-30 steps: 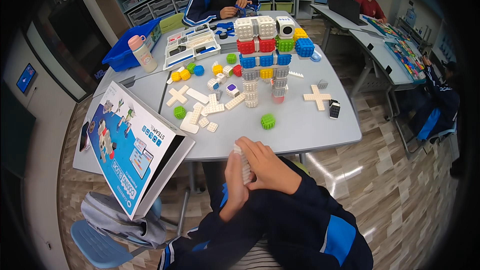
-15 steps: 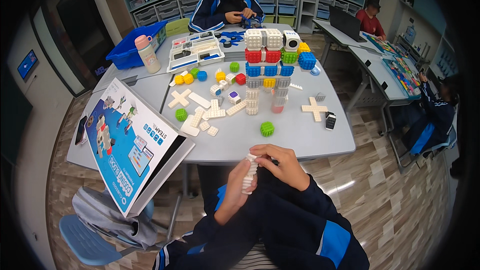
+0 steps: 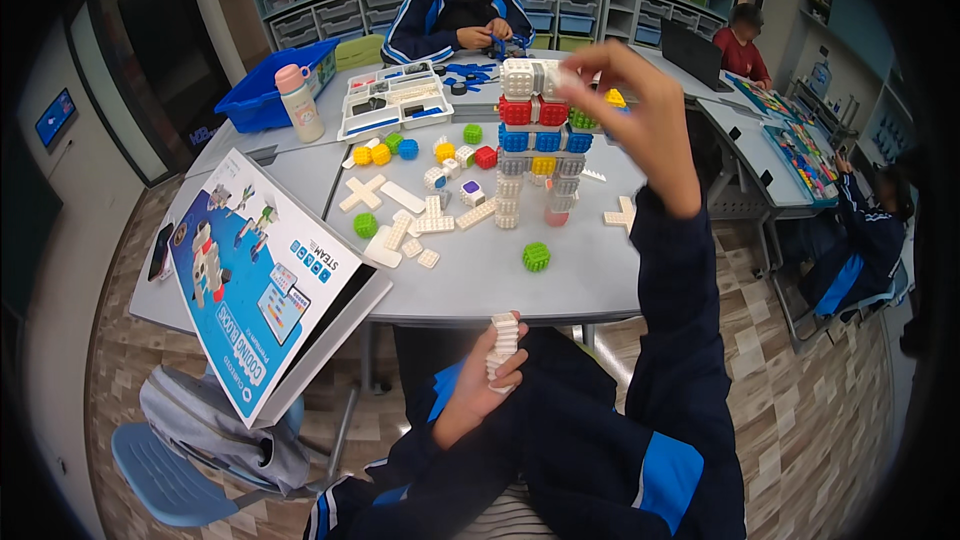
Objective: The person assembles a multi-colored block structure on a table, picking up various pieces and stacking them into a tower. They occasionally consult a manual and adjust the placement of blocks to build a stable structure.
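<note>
Low in front of me, my left hand [image 3: 474,385] is closed around a white ribbed block piece [image 3: 503,345], held upright. Raised over the table, my right hand [image 3: 645,105] has its fingers curved and apart at the right end of the block figure's white top. I cannot tell whether its fingertips touch the block there. The block figure [image 3: 545,142] stands upright, with white blocks on top, then red, blue and yellow ones, and two grey-white legs. My right hand hides most of its right arm. A green block [image 3: 536,257] lies in front of it.
Loose white plates [image 3: 435,218] and coloured blocks lie left of the figure. A white cross plate [image 3: 620,216] is at its right. Behind are a parts tray [image 3: 395,105], a bottle [image 3: 297,105] and a blue bin [image 3: 250,100]. A large box [image 3: 265,285] leans at the left edge.
My right hand has left the white block piece and moved up and right to the top of the figure. My left hand still holds the piece.
</note>
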`<state>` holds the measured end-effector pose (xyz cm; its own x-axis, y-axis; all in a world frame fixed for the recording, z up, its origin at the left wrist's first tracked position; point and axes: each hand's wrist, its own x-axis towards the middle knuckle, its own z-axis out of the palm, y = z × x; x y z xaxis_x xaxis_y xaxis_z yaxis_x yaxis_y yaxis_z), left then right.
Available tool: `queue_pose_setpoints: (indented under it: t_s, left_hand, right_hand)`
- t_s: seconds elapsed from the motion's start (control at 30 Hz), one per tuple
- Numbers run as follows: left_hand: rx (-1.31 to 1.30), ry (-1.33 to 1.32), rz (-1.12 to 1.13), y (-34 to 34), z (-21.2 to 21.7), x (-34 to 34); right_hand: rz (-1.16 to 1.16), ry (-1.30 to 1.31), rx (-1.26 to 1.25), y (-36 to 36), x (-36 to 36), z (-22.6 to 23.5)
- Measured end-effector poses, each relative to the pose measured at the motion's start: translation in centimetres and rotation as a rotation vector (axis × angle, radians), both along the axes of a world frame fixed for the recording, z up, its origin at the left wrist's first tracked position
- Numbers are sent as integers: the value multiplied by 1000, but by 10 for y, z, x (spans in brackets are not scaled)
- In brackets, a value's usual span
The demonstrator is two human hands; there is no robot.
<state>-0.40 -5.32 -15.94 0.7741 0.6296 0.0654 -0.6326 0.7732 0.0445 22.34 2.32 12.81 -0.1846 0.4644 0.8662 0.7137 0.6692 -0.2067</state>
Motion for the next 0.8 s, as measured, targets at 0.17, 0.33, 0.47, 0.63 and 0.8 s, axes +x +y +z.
queue_pose_setpoints:
  t_s: [0.17,0.33,0.47,0.63,0.8]
  left_hand:
    - [6,-9,-6,1,-2,-2]
    - [5,20,40,1,-3,-7]
    - [-15,-9,46,0,-5,-7]
    - [12,-7,36,0,-6,-6]
    - [10,29,40,-1,-5,-7]
  right_hand:
    - [-113,-98,-51,54,16,18]
    - [-99,-82,-112,62,26,1]
    - [-11,-68,-59,65,28,-4]
    - [21,-67,-57,66,34,-5]
    - [78,-28,-83,69,37,-7]
